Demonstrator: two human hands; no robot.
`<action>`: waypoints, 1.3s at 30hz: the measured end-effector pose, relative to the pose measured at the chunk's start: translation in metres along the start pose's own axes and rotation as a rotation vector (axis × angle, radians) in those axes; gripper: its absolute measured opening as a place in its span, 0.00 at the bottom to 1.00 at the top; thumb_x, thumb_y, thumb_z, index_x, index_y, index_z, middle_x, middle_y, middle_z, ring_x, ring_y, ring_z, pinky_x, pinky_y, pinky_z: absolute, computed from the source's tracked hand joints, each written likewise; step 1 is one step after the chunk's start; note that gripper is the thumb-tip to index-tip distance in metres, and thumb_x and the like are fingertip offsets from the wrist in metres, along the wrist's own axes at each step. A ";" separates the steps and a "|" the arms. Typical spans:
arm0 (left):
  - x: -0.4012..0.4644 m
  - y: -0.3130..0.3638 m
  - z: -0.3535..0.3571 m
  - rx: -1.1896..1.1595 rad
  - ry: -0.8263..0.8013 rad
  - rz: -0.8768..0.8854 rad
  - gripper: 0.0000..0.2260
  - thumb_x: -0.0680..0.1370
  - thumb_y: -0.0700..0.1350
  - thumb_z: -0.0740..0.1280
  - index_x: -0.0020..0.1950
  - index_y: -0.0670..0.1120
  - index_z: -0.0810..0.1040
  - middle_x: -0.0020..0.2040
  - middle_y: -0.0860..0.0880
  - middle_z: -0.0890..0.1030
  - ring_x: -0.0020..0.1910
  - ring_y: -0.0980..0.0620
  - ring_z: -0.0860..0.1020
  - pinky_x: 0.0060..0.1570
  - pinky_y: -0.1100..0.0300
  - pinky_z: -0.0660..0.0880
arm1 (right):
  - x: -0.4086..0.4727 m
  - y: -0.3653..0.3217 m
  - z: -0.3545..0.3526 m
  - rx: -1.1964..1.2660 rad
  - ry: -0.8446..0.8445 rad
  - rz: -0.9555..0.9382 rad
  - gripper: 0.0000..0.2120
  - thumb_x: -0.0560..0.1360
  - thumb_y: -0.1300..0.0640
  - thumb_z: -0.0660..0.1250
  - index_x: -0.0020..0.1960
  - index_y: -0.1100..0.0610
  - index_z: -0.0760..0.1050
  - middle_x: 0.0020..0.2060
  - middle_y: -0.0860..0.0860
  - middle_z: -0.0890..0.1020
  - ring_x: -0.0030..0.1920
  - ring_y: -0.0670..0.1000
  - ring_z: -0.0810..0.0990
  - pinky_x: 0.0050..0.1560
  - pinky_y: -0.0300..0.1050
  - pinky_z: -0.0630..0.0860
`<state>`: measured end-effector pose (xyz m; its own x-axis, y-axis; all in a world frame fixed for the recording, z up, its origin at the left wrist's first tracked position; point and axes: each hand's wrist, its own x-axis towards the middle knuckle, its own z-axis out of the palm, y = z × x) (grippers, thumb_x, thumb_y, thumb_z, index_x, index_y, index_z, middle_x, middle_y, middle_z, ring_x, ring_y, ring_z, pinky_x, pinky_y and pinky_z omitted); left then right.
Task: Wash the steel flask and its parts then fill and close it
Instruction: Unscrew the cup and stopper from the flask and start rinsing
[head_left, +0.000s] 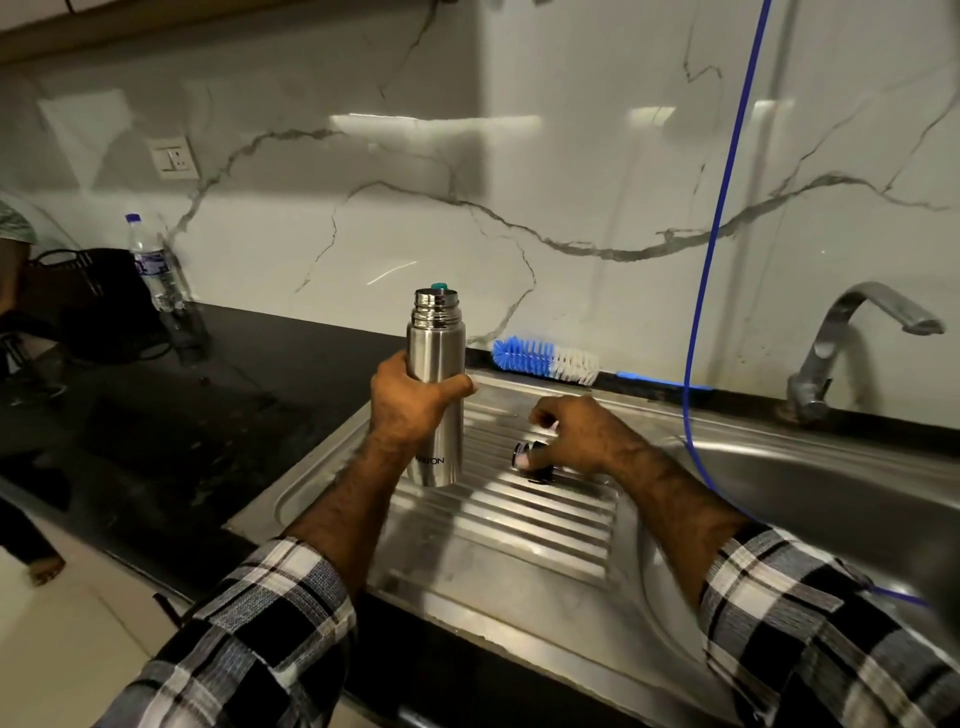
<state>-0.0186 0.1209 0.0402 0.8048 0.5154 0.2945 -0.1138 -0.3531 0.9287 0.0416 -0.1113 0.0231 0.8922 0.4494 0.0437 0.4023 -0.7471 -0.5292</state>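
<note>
A steel flask (435, 364) stands upright over the ribbed steel drainboard (519, 525), and my left hand (413, 402) grips its body. Its threaded neck is bare, with a teal-topped stopper (439, 286) showing in the mouth. To the right, my right hand (569, 434) sits low on the drainboard with its fingers curled round a small dark and steel flask cap (527, 457), which lies on its side. Part of the cap is hidden under my fingers.
A blue and white bottle brush (545, 360) lies along the wall behind the drainboard. The sink basin (831, 483) and tap (852, 343) are to the right. A blue hose (719, 218) hangs down into the basin. A plastic water bottle (153, 265) and a dark bag (88, 301) stand on the black counter at left.
</note>
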 end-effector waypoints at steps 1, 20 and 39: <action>0.000 0.001 0.001 -0.004 -0.001 0.001 0.31 0.64 0.51 0.85 0.64 0.47 0.81 0.52 0.50 0.86 0.50 0.51 0.86 0.54 0.44 0.85 | 0.000 -0.001 -0.007 0.075 0.064 -0.003 0.24 0.69 0.41 0.82 0.60 0.48 0.80 0.55 0.44 0.82 0.54 0.47 0.80 0.57 0.48 0.79; -0.075 0.108 0.157 -0.230 -0.495 0.204 0.26 0.61 0.49 0.86 0.55 0.51 0.81 0.48 0.49 0.87 0.47 0.52 0.86 0.51 0.49 0.85 | -0.079 0.015 -0.158 0.685 0.393 -0.172 0.16 0.66 0.58 0.85 0.53 0.56 0.88 0.47 0.53 0.90 0.52 0.53 0.88 0.58 0.47 0.83; -0.123 0.019 0.289 -0.270 -0.483 -0.153 0.11 0.64 0.49 0.74 0.44 0.60 0.80 0.43 0.48 0.85 0.47 0.38 0.87 0.49 0.40 0.86 | -0.180 0.204 -0.092 0.376 0.652 0.348 0.28 0.62 0.53 0.87 0.60 0.52 0.83 0.47 0.44 0.87 0.47 0.45 0.85 0.42 0.34 0.76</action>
<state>0.0486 -0.1743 -0.0432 0.9915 0.1072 0.0742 -0.0683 -0.0579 0.9960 -0.0181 -0.3894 -0.0146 0.9397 -0.2374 0.2461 0.0890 -0.5251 -0.8464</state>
